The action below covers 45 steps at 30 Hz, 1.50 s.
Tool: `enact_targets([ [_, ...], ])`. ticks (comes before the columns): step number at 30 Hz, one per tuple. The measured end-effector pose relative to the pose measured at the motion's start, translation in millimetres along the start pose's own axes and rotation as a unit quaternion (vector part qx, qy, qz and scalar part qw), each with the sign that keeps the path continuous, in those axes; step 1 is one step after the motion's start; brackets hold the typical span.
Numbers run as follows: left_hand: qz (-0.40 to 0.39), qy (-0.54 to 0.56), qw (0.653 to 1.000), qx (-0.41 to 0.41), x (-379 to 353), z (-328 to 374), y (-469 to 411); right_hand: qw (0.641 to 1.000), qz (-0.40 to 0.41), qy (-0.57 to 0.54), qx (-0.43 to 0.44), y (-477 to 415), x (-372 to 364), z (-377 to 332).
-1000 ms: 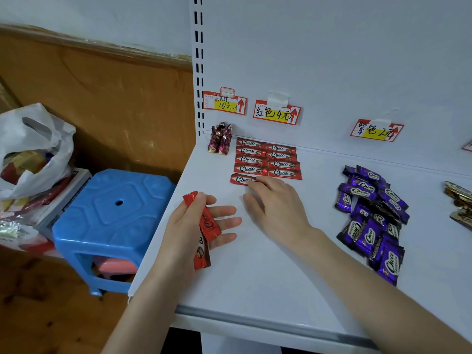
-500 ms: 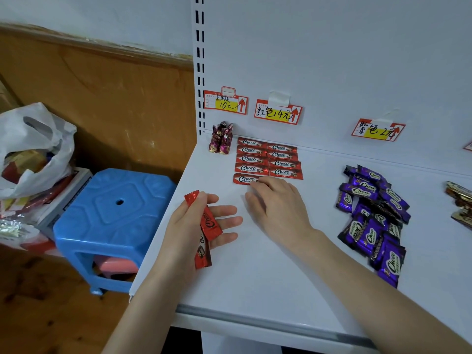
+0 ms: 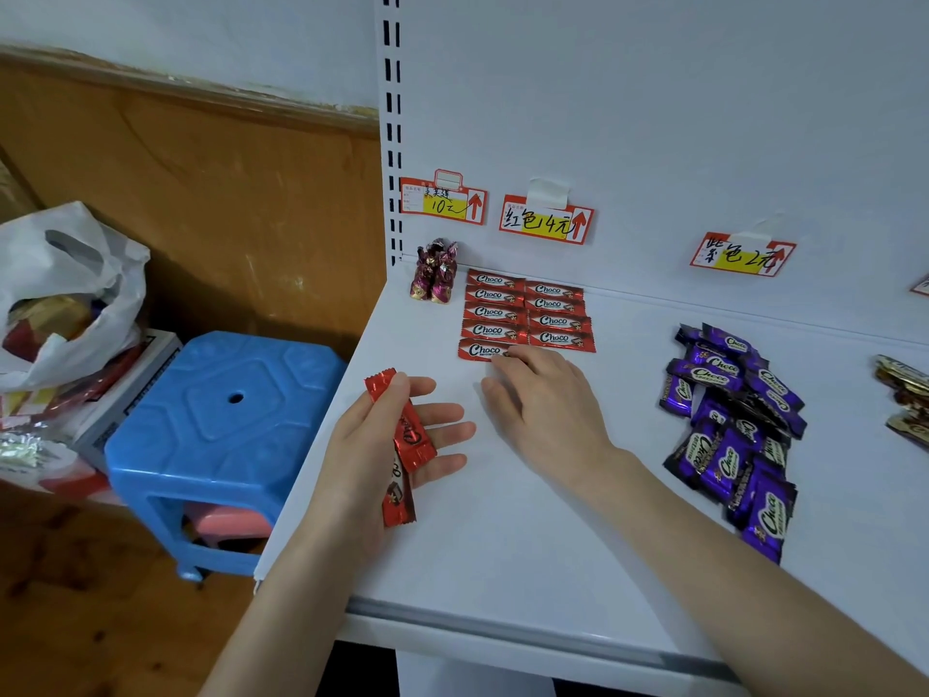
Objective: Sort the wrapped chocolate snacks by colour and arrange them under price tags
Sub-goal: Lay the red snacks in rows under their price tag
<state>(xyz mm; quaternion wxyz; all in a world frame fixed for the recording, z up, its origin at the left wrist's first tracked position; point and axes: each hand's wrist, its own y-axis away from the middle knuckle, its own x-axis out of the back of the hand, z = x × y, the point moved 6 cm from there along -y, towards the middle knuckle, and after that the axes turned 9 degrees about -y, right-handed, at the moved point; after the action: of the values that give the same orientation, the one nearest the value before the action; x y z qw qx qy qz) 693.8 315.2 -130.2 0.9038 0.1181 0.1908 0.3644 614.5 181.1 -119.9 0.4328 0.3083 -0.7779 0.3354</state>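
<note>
Several red Choco bars [image 3: 528, 314] lie in two neat columns on the white shelf [image 3: 502, 545], below the red price tag [image 3: 547, 222]. My right hand [image 3: 545, 404] rests flat on the shelf, its fingertips touching the nearest red bar [image 3: 480, 350]. My left hand [image 3: 382, 445] lies palm up at the shelf's left edge, thumb holding two red bars [image 3: 407, 445] against the fingers. A loose heap of purple Choco bars [image 3: 734, 420] sits below the purple price tag [image 3: 744, 256]. Small twisted purple-red sweets [image 3: 436, 271] stand under the leftmost tag [image 3: 443, 201].
Gold-wrapped snacks [image 3: 905, 399] lie at the right edge of the shelf. A blue plastic stool [image 3: 221, 420] stands left of the shelf, with a white plastic bag [image 3: 65, 289] and boxes beyond it. A slotted upright [image 3: 392, 118] marks the shelf's back left corner.
My right hand's fingertips shifted slightly on the nearest red bar, nudging it into line. The left hand and its bars stayed still.
</note>
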Motion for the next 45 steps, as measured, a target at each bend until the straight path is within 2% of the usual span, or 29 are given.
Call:
enact_targets([
  [6,-0.033,0.078,0.996,0.036,-4.6,0.3,3.9,0.997,0.049,-0.053,0.03,4.9,10.2,-4.5],
  [8,-0.042,0.088,0.995,0.036,-6.6,2.3,5.5,0.987,0.074,-0.138,0.029,9.4,21.0,-7.1],
  [10,-0.044,0.068,0.996,0.021,-7.9,4.7,6.7,0.962,0.091,-0.257,0.002,16.4,33.6,-9.5],
  [13,-0.063,0.049,0.997,0.005,-15.1,6.0,10.0,0.918,0.032,-0.393,-0.034,26.8,43.7,-23.3],
  [16,-0.091,0.03,0.995,0.005,-27.6,5.6,15.6,0.911,-0.032,-0.41,-0.017,34.5,47.6,-43.0],
  [19,-0.106,0.02,0.994,-0.003,-37.7,6.8,21.0,0.902,-0.028,-0.429,-0.029,37.9,52.9,-45.0],
  [23,-0.088,0.03,0.996,0.018,-38.7,2.0,23.7,0.901,-0.049,-0.429,-0.044,41.8,53.7,-39.6],
  [27,-0.076,0.058,0.992,0.078,-37.5,-4.5,23.7,0.901,-0.018,-0.43,-0.052,42.6,59.9,-30.7],
  [30,-0.096,0.049,0.987,0.119,-40.1,-9.5,26.2,0.898,0.004,-0.439,-0.033,42.9,65.7,-29.8],
  [33,-0.13,0.036,0.983,0.123,-44.7,-8.7,29.1,0.898,-0.002,-0.441,-0.013,44.3,65.5,-33.6],
  [37,-0.137,0.085,0.983,0.09,-44.8,-3.7,27.7,0.881,-0.02,-0.471,-0.024,45.2,67.2,-33.0],
  [39,-0.1,0.109,0.986,0.071,-41.7,-1.2,26.3,0.853,-0.012,-0.519,-0.051,45.3,67.3,-27.7],
  [41,-0.039,0.098,0.994,0.031,-35.7,2.5,24.8,0.78,-0.004,-0.616,-0.109,44.7,66.1,-20.4],
  [43,0.026,0.028,0.999,-0.036,-28.2,7.6,24.0,0.712,-0.025,-0.684,-0.156,45.3,63.8,-15.6],
  [44,0.049,-0.013,0.996,-0.071,-25.8,10.2,24.3,0.71,-0.036,-0.685,-0.161,45.4,62.9,-14.0],
  [45,0.062,-0.043,0.992,-0.099,-25.1,12.5,24.6,0.729,-0.045,-0.665,-0.153,45.8,62.7,-14.5],
])
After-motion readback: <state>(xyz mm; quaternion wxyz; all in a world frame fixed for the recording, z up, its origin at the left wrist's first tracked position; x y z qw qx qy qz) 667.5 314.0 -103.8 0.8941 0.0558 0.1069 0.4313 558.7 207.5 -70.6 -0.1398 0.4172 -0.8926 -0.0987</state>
